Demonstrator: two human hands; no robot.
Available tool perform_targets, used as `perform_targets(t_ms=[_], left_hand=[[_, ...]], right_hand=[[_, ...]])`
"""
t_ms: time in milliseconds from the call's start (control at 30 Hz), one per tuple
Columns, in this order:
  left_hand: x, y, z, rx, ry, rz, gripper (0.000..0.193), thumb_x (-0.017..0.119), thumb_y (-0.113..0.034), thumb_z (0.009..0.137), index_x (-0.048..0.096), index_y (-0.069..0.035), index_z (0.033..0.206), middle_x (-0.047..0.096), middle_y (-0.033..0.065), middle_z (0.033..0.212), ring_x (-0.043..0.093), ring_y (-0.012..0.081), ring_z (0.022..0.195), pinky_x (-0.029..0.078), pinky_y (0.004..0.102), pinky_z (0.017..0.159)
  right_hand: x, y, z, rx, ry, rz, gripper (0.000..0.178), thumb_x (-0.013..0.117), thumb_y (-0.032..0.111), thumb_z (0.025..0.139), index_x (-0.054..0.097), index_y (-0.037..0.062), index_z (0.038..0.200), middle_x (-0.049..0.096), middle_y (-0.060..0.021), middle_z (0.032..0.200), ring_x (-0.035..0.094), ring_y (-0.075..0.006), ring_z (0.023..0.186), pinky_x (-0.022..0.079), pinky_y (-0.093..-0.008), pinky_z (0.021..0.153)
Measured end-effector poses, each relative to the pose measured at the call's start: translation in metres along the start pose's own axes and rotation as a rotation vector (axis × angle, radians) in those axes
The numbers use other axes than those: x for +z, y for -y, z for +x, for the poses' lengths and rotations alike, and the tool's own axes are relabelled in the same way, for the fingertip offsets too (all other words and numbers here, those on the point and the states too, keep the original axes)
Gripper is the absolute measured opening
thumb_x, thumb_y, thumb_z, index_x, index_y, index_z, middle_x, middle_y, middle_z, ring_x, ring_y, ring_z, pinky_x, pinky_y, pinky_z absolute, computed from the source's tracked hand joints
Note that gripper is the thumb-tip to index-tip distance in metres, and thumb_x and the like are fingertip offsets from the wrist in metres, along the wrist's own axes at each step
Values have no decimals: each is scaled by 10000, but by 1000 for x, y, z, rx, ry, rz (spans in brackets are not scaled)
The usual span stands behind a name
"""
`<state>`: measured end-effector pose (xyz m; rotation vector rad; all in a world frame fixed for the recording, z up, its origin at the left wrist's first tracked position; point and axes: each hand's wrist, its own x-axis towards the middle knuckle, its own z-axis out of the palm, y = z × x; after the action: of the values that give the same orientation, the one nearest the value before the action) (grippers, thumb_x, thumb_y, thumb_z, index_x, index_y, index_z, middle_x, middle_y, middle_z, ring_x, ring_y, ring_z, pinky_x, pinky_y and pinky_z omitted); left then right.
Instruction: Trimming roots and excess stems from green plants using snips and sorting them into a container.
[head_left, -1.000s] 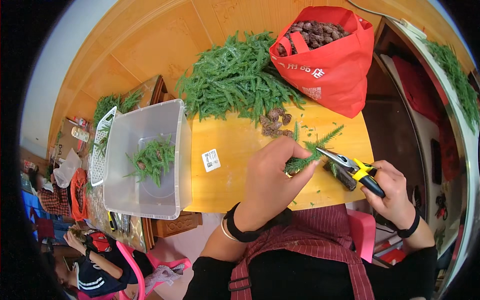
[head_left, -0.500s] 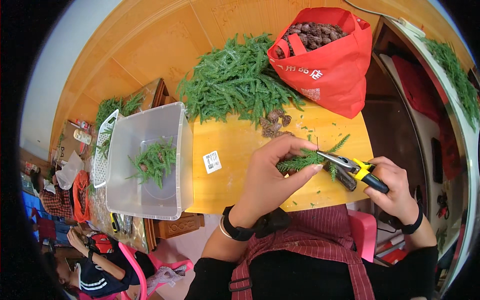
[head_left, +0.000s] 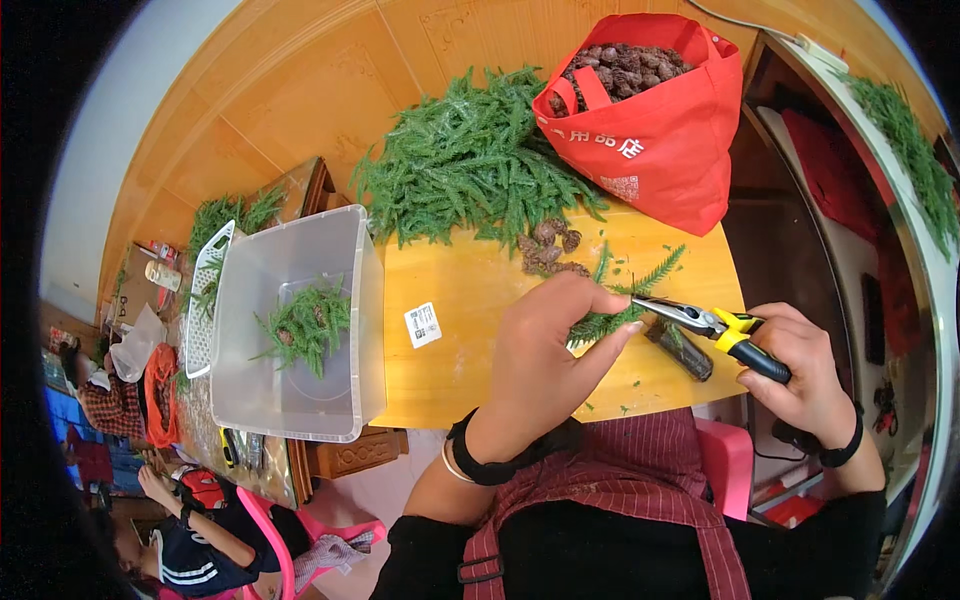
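My left hand (head_left: 555, 345) pinches a green artificial pine sprig (head_left: 655, 272) between thumb and fingers near the table's front. In my right hand (head_left: 805, 375) is a pair of pliers (head_left: 738, 340) with yellow and black handles. Its jaws meet the sprig at my left fingertips, where a thin dark wire end sticks up. Under the pliers lies a dark cylindrical object (head_left: 690, 355), partly covered. Several brown pine cones (head_left: 548, 248) lie just beyond my left hand.
A clear plastic bin (head_left: 370, 330) at left holds sprigs with cones. Behind are a heap of green sprigs (head_left: 475, 165) and a red bag (head_left: 660, 145) full of pine cones. A white label (head_left: 422, 325) lies on the yellow table (head_left: 440, 385). Other people sit at far left.
My right hand and the pliers have shifted slightly right and down. The sprig in my left hand has turned, its fronds now pointing more upward.
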<state>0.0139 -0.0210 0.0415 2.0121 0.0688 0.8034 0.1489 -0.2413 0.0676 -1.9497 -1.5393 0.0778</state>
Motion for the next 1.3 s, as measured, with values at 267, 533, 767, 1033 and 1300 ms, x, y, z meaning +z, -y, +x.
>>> perform_targets(t_ms=[267, 533, 767, 1033, 1300], left_hand=[[-2, -5, 1, 88, -45, 323, 207, 738, -21, 634, 607, -40, 793, 602, 62, 761, 573, 212, 735, 411, 292, 745], [-2, 3, 1, 45, -36, 177, 183, 727, -50, 665, 593, -63, 789, 607, 43, 768, 574, 190, 756, 340, 395, 929], [0, 5, 1, 55, -45, 86, 183, 714, -10, 674, 578, -37, 793, 610, 68, 782, 578, 204, 776, 382, 414, 919], [1, 2, 0, 54, -85, 100, 199, 714, 19, 656, 582, -6, 803, 593, 89, 759, 578, 219, 758, 465, 315, 713], [10, 7, 4, 279, -194, 497, 194, 677, 50, 629, 582, -25, 780, 564, 99, 711, 558, 246, 623, 435, 308, 537]], right_hand=[[6, 4, -3, 37, -76, -62, 223, 672, 167, 663, 518, 6, 674, 487, -109, 628, 536, -323, 662, 461, -402, 711], [9, -1, -2, 7, -64, 3, 200, 658, 165, 665, 541, 6, 693, 489, -101, 633, 527, -311, 648, 462, -413, 783], [4, 3, 6, -44, -53, -58, 234, 691, 169, 655, 527, 5, 687, 491, -110, 637, 535, -320, 675, 462, -408, 764], [2, 2, 8, -58, -21, -100, 269, 719, 141, 642, 485, 9, 653, 490, -131, 639, 531, -341, 673, 464, -402, 687], [15, 24, 5, 96, -65, -147, 233, 654, 81, 668, 437, 0, 650, 455, -153, 601, 488, -332, 562, 379, -388, 494]])
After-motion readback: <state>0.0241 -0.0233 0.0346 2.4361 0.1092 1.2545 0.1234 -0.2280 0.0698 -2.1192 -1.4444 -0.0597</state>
